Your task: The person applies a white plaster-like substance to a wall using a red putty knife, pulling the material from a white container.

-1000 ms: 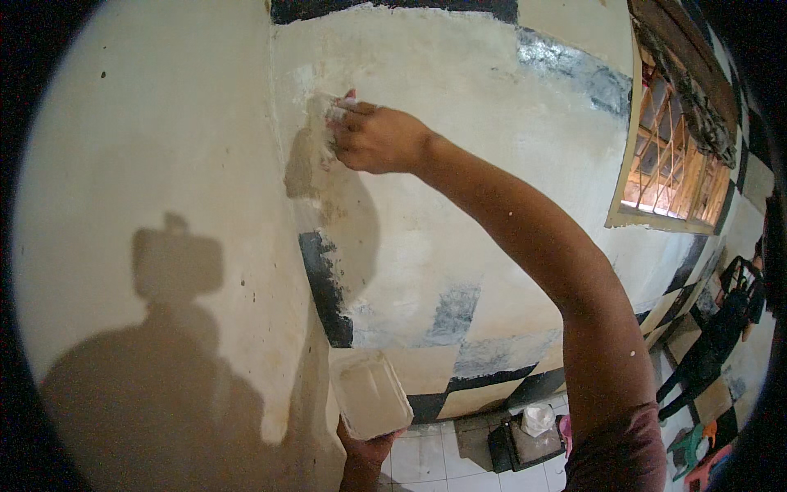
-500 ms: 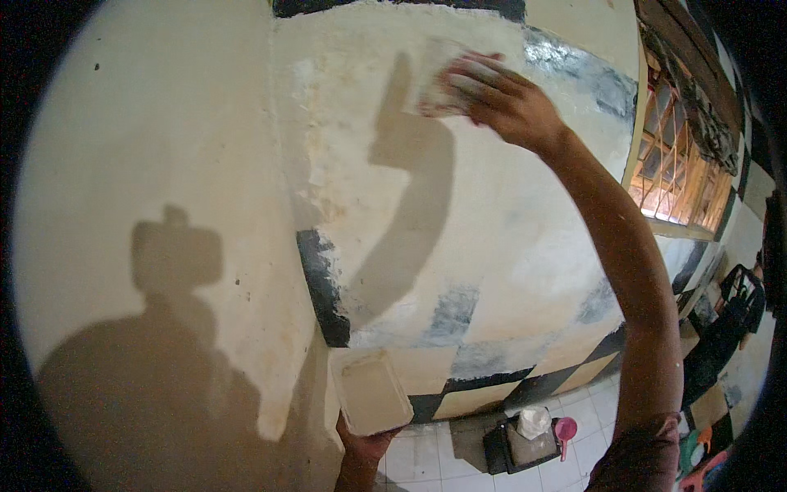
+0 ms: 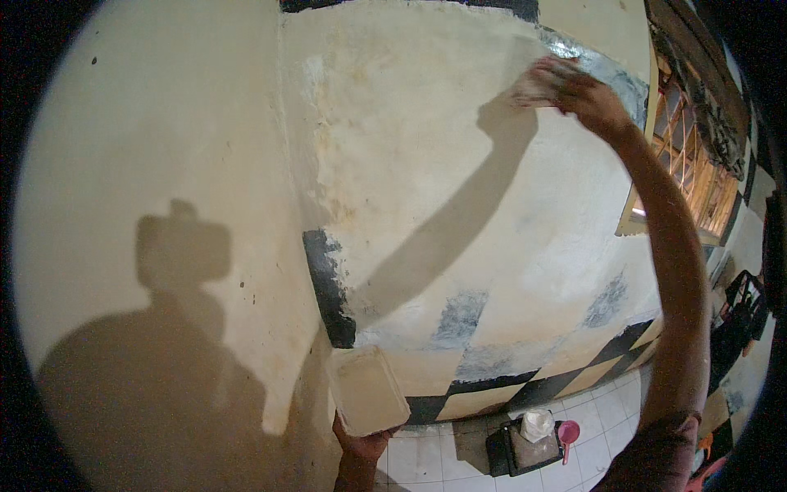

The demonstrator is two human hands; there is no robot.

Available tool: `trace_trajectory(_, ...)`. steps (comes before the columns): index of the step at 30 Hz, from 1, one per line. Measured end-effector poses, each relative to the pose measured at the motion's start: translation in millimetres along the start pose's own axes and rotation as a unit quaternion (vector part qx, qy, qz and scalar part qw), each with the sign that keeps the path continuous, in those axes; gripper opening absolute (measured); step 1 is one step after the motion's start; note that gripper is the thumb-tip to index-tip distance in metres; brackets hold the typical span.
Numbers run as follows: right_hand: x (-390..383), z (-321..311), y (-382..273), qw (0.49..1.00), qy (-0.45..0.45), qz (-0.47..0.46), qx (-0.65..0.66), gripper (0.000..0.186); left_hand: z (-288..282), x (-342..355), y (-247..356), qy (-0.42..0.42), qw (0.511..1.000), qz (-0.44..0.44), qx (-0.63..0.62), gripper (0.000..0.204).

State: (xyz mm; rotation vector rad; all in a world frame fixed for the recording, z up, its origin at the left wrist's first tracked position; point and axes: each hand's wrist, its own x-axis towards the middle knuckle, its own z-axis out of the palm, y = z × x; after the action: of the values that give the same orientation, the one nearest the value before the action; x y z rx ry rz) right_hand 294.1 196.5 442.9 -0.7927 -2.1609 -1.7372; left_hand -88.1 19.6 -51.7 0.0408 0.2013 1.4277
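Observation:
At the upper right my right hand is against the cream-coated wall, fingers bent round something pale and reddish; motion smears it, so its kind cannot be made out. Low in the picture, my left hand holds up a shallow rectangular tray from beneath. Smooth cream-coloured material lies in the tray, close to the wall corner. Black squares of the wall's checker pattern show through thin coating lower down, and a wet, glossy grey-blue patch lies just beyond my right hand.
A barred window with a dark cloth is at the right. On the white tiled floor stands a black box with a white bag on top, beside a pink dipper. A bare side wall rises at the left.
My right hand has swept to the right along the upper wall, closer to the window. The left hand and tray stay nearly in place.

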Motion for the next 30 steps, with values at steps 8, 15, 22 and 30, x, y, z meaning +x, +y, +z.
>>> trace_trajectory(8, 112.0, -31.4, -55.7, 0.988, 0.153, 0.002, -0.036, 0.028, 3.1, -1.1, -1.4, -0.01, 1.0, -0.005, 0.008, 0.061)
trace_trajectory(15, 268.4, -33.7, -118.8, 0.993, 0.034, 0.102, -0.051, 0.022, -15.5, -8.4, 2.7, -0.118, 0.993, -0.004, -0.013, 0.061)
trace_trajectory(22, 154.5, 84.9, -251.6, 0.987, 0.045, 0.106, 0.113, 0.019, -20.4, -15.5, 8.5, -0.094, 0.995, 0.012, -0.024, 0.064)
trace_trajectory(30, -46.3, 74.4, -432.6, 0.967, -0.053, 0.077, 0.237, 0.035, -37.1, -21.0, -1.2, -0.047, 0.998, -0.031, -0.024, 0.067)
